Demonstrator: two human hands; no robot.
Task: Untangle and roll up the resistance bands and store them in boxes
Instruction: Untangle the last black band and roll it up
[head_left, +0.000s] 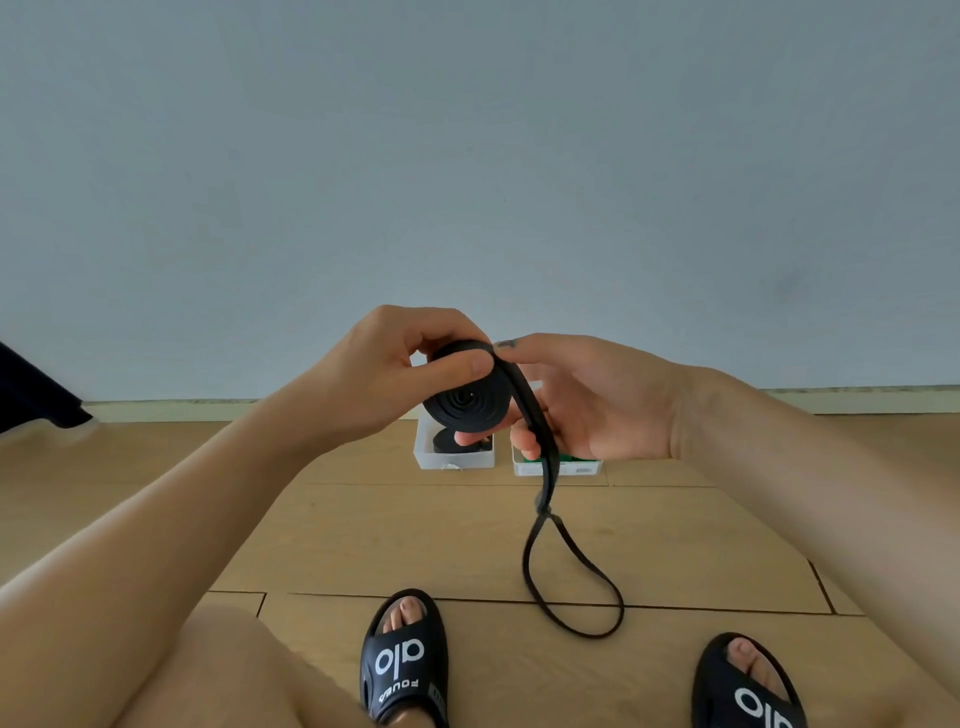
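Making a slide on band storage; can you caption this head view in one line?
Both hands, left and right, roll a black resistance band above two white boxes on the floor.

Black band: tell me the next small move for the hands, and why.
Probably turn the coil once more to wind in the tail. The left hand pinches the rolled part of the black band, the right hand guides the strap, and a loose loop hangs toward the floor, so it seems unready for the boxes.
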